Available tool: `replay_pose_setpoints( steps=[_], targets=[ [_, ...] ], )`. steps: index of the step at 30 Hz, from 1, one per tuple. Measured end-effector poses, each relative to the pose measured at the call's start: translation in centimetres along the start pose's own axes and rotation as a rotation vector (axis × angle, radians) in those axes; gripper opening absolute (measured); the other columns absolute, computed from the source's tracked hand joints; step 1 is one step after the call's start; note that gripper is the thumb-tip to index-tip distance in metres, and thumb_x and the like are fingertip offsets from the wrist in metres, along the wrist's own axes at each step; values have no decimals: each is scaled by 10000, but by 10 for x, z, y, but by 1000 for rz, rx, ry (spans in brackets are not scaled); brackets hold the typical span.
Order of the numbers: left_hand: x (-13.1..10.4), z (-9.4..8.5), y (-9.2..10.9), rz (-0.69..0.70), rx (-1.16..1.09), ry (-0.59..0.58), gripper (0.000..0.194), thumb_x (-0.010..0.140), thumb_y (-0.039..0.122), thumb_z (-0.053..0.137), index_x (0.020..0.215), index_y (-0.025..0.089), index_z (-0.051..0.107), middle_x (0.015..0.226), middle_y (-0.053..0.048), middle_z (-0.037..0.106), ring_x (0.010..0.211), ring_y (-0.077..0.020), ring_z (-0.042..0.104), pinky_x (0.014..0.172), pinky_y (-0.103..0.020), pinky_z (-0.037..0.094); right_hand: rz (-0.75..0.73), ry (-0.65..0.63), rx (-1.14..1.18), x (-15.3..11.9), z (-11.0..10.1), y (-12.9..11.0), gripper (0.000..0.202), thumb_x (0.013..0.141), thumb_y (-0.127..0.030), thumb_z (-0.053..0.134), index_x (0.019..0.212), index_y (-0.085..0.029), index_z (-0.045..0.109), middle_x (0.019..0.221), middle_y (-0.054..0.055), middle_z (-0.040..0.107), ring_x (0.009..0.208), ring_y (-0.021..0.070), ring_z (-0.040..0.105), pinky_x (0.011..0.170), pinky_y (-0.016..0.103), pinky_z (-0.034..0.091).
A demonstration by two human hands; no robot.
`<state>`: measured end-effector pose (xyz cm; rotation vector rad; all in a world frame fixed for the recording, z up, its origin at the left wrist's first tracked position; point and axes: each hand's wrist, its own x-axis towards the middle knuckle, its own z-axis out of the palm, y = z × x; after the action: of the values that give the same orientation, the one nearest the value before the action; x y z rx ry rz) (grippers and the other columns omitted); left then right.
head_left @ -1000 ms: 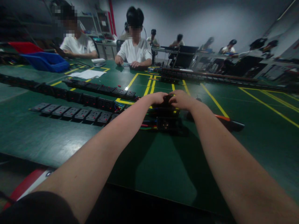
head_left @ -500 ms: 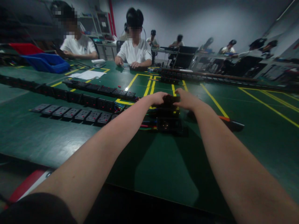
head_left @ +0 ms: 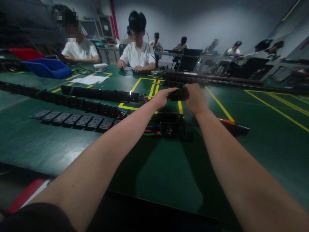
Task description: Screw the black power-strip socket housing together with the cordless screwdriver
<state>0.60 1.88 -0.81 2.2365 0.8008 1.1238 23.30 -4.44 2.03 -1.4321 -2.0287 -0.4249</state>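
Both arms reach out over the green table. My left hand [head_left: 161, 98] is closed on the left side of a black box-shaped end piece [head_left: 178, 94], and my right hand [head_left: 196, 97] grips its right side. The piece is held just above the table. To its left lies a black socket strip [head_left: 101, 93] with loose coloured wires at its near end; my left hand partly hides the gap between them. Nearer to me is a second black end piece [head_left: 172, 129] with red and green wires, beside a row of black sockets [head_left: 72, 118].
Another long black strip [head_left: 58, 97] lies between the rows. A dark tool with an orange edge [head_left: 235, 127] rests right of my right forearm. Blue bin [head_left: 49, 69], red bin [head_left: 26, 54] and white paper [head_left: 90, 79] are at back left. A co-worker [head_left: 137, 54] sits opposite.
The end piece has risen a little and turned in my hands. My right hand has closed round its side. The socket strip to the left has rolled, its socket faces turned away from above.
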Motion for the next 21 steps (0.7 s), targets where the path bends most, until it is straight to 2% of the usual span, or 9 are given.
replay_pose_setpoints(
  steps=[6, 11, 14, 17, 19, 21],
  targets=[
    [-7, -2, 10, 16, 55, 21, 603, 990, 162, 608, 1576, 215, 740, 1618, -99, 762, 1575, -327, 651, 1411, -564, 423, -48, 35, 4, -2, 0, -2, 536, 1023, -93, 425, 1453, -228, 715, 1442, 184, 702, 1383, 387, 635, 1216, 594, 541],
    [-10, -5, 16, -22, 140, 31, 666, 955, 64, 593, 1591, 204, 731, 1621, -99, 760, 1557, -320, 671, 1393, -539, 455, -109, 1, 65, 1, 0, 1, 525, 938, -199, 644, 1456, -169, 725, 1479, 213, 696, 1445, 432, 604, 1287, 638, 486],
    [-9, -4, 12, -52, 198, 6, 735, 922, 13, 609, 1612, 241, 720, 1635, -79, 752, 1570, -319, 663, 1399, -533, 450, 14, -89, 218, 9, 1, 5, 486, 1026, -321, 594, 1457, -169, 760, 1479, 208, 733, 1411, 412, 663, 1273, 620, 516],
    [-8, -4, 8, -68, 255, -64, 764, 914, -19, 605, 1605, 282, 726, 1641, -59, 750, 1570, -301, 664, 1382, -509, 471, 181, -262, 384, 17, 1, 12, 429, 1073, -401, 588, 1384, -208, 812, 1352, 167, 813, 1295, 384, 742, 1178, 603, 598],
    [-8, -3, 7, -71, 285, -99, 753, 926, -21, 595, 1591, 303, 735, 1638, -48, 753, 1565, -281, 667, 1365, -492, 488, 235, -352, 452, 19, 0, 17, 348, 1007, -399, 725, 1294, -238, 837, 1223, 131, 845, 1196, 365, 776, 1105, 585, 643],
    [-8, -3, 8, -61, 306, -108, 741, 933, -21, 589, 1584, 297, 740, 1638, -51, 752, 1565, -268, 665, 1360, -478, 491, 236, -378, 509, 20, 0, 22, 322, 899, -342, 857, 1211, -263, 841, 1142, 94, 849, 1149, 346, 789, 1098, 572, 654]
  ],
)
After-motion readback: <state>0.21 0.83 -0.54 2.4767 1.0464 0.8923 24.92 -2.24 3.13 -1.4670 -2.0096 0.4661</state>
